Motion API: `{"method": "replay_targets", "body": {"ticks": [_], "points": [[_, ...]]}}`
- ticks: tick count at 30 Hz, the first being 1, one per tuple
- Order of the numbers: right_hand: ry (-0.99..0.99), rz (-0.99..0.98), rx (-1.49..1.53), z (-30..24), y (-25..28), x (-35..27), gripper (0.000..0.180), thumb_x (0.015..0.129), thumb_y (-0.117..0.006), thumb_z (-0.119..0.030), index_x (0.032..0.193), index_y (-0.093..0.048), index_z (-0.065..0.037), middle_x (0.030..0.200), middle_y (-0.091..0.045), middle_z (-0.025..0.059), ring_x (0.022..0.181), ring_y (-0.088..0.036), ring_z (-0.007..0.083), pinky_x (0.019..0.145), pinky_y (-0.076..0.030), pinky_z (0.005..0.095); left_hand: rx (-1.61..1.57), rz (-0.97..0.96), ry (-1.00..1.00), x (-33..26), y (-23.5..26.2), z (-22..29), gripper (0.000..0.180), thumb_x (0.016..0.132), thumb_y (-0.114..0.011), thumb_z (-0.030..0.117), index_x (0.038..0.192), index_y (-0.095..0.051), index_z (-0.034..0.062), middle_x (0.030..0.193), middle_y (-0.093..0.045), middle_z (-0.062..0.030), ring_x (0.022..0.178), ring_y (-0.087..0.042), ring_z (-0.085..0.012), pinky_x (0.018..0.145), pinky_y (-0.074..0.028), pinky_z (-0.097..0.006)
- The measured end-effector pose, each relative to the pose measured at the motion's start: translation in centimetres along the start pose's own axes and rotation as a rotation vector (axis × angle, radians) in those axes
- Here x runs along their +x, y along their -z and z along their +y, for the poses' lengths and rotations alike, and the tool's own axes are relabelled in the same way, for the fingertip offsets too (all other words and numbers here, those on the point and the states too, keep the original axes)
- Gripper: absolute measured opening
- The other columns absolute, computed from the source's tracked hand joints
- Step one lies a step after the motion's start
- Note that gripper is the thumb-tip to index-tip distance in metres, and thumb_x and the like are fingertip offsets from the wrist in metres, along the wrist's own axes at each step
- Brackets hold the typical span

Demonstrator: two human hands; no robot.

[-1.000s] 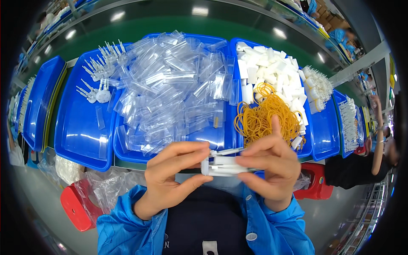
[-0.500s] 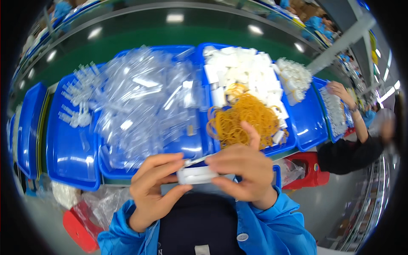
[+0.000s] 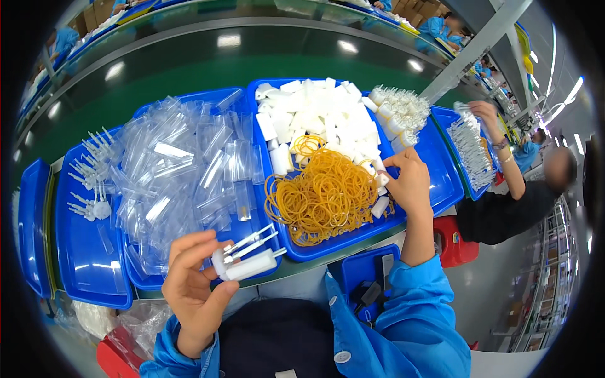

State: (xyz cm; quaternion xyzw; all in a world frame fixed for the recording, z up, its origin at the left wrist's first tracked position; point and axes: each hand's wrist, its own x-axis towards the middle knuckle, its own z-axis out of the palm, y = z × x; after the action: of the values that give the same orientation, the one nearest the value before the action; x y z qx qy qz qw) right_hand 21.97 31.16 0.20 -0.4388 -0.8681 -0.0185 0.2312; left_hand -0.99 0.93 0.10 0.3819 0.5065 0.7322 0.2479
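My left hand (image 3: 195, 277) is closed on a white pronged plastic part (image 3: 242, 244). Its thin prongs point right, and a white sleeve covers one of them. My right hand (image 3: 409, 183) reaches over the right edge of the middle blue tray (image 3: 324, 251). Its thumb and fingers pinch a small white plastic piece (image 3: 382, 180), partly hidden by the fingertips. Beside that hand lies a heap of tan rubber bands (image 3: 324, 195), and behind the bands is a pile of white sleeves (image 3: 315, 110).
Transparent plastic sleeves (image 3: 176, 164) fill a tray on the left. White pronged parts lie in the far-left tray (image 3: 88, 264) and in a bundle (image 3: 400, 113) at right. A small blue bin (image 3: 353, 271) sits below my right arm. A co-worker's hand (image 3: 485, 116) works at a right tray.
My right hand has left the white part and moved right to the tray of white pieces. My left hand keeps the part, moved left and turned so its prongs show.
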Motion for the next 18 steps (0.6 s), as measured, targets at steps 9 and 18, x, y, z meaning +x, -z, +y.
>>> {"method": "replay_targets", "body": {"ticks": [9, 18], "points": [[0.027, 0.197, 0.239, 0.2, 0.1, 0.0, 0.011, 0.069, -0.072, -0.005, 0.072, -0.061, -0.003, 0.076, -0.06, 0.0071, 0.071, -0.063, 0.0208, 0.061, -0.049, 0.0306, -0.021, -0.062, 0.016, -0.2, 0.4, 0.1, 0.049, 0.074, -0.073, -0.008, 0.12, -0.055, -0.0075, 0.118, -0.045, -0.0147, 0.111, -0.057, -0.025, 0.095, -0.054, -0.037], [0.07, 0.106, 1.022, -8.1, 1.5, -2.3, 0.013, 0.084, -0.059, 0.007, 0.096, -0.062, 0.003, 0.097, -0.058, 0.0091, 0.09, -0.06, 0.0155, 0.088, -0.046, 0.0297, 0.097, -0.031, -0.052, -0.6, 0.1, -0.4, 0.049, 0.073, -0.072, -0.011, 0.119, -0.057, -0.0063, 0.119, -0.046, -0.0165, 0.109, -0.058, -0.0252, 0.09, -0.057, -0.034]]}}
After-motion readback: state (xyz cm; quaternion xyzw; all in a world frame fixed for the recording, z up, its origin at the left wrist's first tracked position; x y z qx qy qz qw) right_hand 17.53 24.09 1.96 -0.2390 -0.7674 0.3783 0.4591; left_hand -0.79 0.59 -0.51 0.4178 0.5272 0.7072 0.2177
